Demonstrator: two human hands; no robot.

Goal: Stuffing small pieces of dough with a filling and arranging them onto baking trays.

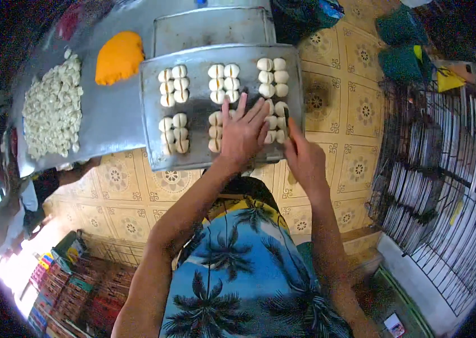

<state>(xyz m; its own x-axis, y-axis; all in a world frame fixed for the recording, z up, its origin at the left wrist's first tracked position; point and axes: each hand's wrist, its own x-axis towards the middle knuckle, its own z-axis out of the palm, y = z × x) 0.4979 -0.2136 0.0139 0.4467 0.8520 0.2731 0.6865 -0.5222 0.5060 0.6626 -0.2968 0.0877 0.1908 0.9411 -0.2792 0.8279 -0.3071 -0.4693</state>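
Observation:
A metal baking tray lies in front of me, bearing several clusters of small white dough pieces. Many pieces are slit along the top, and some slits show orange inside. My left hand is open, its fingers spread over the tray between the middle and right clusters, hiding part of both. At the tray's right edge my right hand is closed round a small knife. Its thin dark blade points away from me, beside the near right dough pieces; most of the handle is hidden in my fingers.
Another metal tray sits behind the first. On the metal table to the left are a heap of white dough lumps and an orange mass. A person's arm shows at lower left. Wire racks stand at right.

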